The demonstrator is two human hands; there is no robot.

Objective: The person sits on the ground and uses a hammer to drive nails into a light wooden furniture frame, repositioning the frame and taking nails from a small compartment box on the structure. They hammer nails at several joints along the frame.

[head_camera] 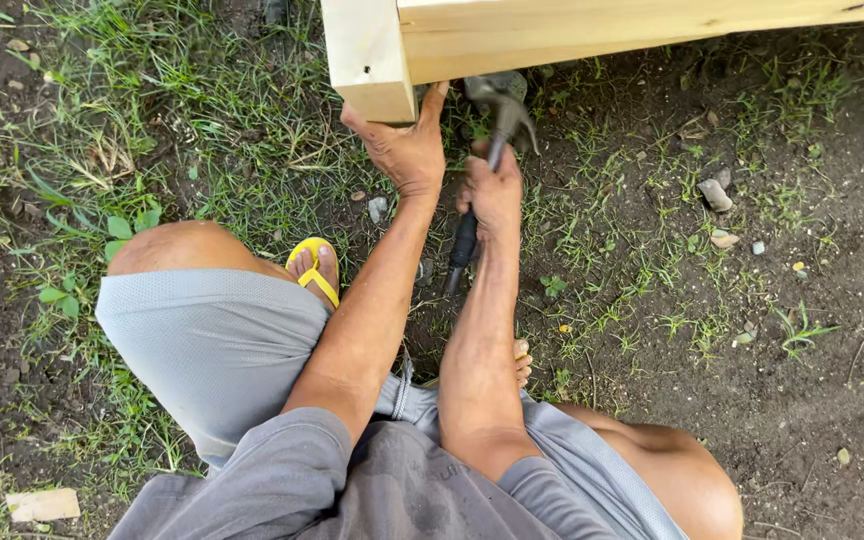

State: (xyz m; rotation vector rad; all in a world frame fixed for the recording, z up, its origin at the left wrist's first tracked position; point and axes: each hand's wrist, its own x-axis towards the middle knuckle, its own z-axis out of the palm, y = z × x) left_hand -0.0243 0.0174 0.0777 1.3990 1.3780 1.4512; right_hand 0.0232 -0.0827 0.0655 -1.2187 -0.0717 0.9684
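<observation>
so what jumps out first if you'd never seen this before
The pale wooden frame across the top, with its square post at the corner, draws the eye first. Just below, the left hand braces against the post's bottom while the right hand grips a black-handled claw hammer, its head up under the beam. Lower left, a yellow flip-flop peeks out beside grey shorts on grassy dirt.

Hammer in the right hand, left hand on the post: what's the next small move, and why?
Probably a short, controlled tap. The right hand grips the hammer with its head tucked just under the horizontal board, close beside the wooden post. The left hand braces the post's lower end, its fingers very near the head, so a wide swing looks risky.
</observation>
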